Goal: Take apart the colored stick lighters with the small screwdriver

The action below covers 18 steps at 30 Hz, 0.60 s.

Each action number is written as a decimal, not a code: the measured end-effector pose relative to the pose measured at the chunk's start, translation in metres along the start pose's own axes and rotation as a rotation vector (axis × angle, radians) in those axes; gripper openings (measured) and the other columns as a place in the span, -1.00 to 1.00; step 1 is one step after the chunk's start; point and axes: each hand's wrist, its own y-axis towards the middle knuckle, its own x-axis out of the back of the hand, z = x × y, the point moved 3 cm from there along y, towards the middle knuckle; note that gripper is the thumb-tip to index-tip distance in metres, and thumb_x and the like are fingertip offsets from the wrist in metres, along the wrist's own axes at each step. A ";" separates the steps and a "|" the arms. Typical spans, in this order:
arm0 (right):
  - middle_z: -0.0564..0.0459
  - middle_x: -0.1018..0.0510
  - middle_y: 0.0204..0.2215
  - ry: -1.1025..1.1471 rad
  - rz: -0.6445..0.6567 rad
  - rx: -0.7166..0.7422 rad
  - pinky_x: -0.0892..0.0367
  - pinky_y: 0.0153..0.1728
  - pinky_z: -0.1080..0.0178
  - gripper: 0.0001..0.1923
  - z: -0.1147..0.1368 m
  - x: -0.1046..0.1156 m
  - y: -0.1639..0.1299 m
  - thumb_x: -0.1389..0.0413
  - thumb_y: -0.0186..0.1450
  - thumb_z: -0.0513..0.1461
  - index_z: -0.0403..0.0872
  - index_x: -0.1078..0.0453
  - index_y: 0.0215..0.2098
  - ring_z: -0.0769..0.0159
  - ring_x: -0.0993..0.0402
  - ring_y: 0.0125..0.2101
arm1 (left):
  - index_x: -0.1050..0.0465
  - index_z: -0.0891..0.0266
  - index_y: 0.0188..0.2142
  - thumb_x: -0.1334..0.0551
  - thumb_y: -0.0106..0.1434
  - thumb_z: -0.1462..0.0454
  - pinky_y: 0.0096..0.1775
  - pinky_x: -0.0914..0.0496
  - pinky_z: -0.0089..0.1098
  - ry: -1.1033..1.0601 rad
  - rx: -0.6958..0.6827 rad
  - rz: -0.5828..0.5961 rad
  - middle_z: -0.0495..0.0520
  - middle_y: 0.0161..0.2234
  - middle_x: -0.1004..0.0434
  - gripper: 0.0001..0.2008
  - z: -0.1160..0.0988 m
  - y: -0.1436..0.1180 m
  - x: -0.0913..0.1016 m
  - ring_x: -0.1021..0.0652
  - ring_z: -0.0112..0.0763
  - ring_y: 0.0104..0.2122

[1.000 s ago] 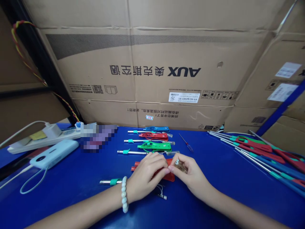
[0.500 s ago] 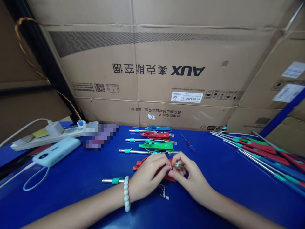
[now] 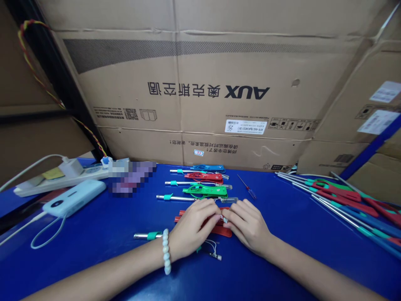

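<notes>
My left hand (image 3: pixel 192 228) and my right hand (image 3: pixel 246 223) meet fingertip to fingertip over a red long-nosed lighter (image 3: pixel 219 230) lying on the blue table (image 3: pixel 94 251). Its metal tube with a teal ring (image 3: pixel 147 236) sticks out to the left. Between the fingertips I pinch a small pale part (image 3: pixel 224 219); the hands hide most of it. Thin white wires with a small metal piece (image 3: pixel 214 251) trail out under my left hand. My left wrist wears a white bead bracelet.
Behind the hands lie a green lighter (image 3: pixel 205 191), a red lighter (image 3: pixel 203 177) and a blue lighter (image 3: pixel 208 169) in a row, and a small screwdriver (image 3: pixel 247 188). Several more lighters (image 3: pixel 341 196) are piled at right. A power bank (image 3: pixel 73 198) and power strip (image 3: pixel 46 177) sit at left. Cardboard boxes (image 3: pixel 203 92) wall the back.
My right hand has turned palm down and lowered onto the red lighter; the small clear part it held up is now hidden between the fingertips. The left hand barely moved.
</notes>
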 end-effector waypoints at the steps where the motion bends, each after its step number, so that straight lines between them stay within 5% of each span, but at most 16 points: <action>1: -0.01 -0.40 -0.52 -0.008 0.004 -0.004 -0.06 -0.45 0.25 -0.67 0.000 0.000 0.000 0.15 0.43 -0.21 -0.17 -0.41 -0.28 0.28 -0.17 -0.49 | -0.30 0.24 -0.40 0.02 0.40 0.31 -0.24 -0.25 -0.38 0.014 -0.005 -0.003 0.01 -0.38 -0.36 -0.75 0.000 0.000 0.000 -0.37 -0.37 -0.32; 18: -0.01 -0.42 -0.53 0.001 -0.022 -0.010 -0.04 -0.45 0.25 -0.60 0.000 0.000 0.000 0.19 0.45 -0.18 -0.18 -0.42 -0.31 0.30 -0.18 -0.50 | -0.29 0.25 -0.38 0.06 0.40 0.33 -0.25 -0.20 -0.35 0.209 -0.093 0.014 0.03 -0.37 -0.36 -0.74 0.000 -0.002 -0.001 -0.34 -0.37 -0.36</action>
